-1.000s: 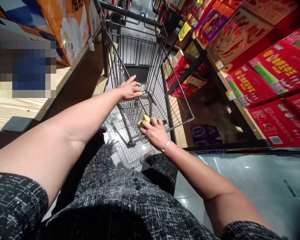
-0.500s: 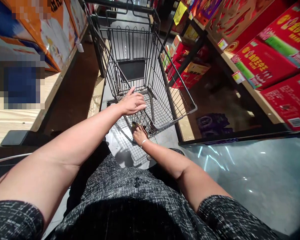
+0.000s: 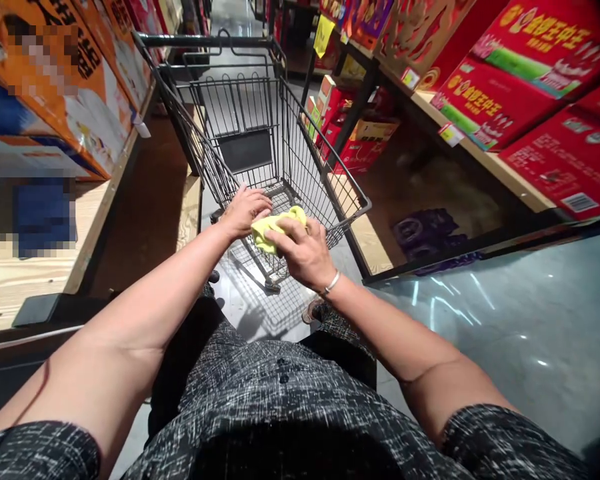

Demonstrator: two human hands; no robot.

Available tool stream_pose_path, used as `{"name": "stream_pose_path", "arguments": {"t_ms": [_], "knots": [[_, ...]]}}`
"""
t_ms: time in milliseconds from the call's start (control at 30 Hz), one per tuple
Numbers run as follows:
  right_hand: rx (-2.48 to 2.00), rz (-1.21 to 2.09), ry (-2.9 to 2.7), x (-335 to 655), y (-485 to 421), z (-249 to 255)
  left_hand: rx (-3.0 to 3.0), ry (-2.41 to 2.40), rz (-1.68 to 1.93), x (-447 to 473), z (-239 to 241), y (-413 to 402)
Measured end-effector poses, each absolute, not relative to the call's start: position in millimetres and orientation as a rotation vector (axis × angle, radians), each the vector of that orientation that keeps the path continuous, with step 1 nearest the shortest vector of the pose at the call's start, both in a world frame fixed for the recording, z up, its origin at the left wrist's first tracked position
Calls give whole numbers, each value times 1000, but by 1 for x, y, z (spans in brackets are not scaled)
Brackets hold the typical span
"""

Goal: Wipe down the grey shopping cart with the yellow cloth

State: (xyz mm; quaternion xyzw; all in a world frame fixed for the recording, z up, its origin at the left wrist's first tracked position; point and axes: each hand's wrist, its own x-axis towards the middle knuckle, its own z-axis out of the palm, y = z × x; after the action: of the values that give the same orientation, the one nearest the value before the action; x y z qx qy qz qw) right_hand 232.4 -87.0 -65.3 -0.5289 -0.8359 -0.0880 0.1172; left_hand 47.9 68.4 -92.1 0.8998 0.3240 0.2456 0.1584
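Yellow cloth fills curled right grip; left grip palm-down, loosely spread.

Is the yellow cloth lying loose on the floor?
No: the right hand grips the cloth above the floor, by the near end of the cart.

Observed gray floor under black wire cart; noted red boxes on right wooden shelf, orange boxes and blurred blue item on left wooden shelf.
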Motion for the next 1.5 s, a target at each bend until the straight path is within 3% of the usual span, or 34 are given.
{"name": "stream_pose_path", "arguments": {"t_ms": [300,600,900,1067,1267,1400,1500], "knots": [[-1349,-81,-2471,273,-73,-109,2551,849,638,47,-93,50],[-1797,-135,-1927,390,-12,-102,2556,840,609,40,-91,49],[-1841,-64,-1887,244,-68,-129,2387,969,590,36,-96,51],[-1656,-76,-2035,227,-63,-129,2373,996,575,27,-93,63],[-1399,54,-2475,229,-61,-198,2344,1034,543,25,-86,68],[-1445,104,-2554,233,-73,-253,2373,1090,580,24,-90,73],[-1441,69,-2575,236,-73,-268,2437,1116,589,22,-97,79]]}}
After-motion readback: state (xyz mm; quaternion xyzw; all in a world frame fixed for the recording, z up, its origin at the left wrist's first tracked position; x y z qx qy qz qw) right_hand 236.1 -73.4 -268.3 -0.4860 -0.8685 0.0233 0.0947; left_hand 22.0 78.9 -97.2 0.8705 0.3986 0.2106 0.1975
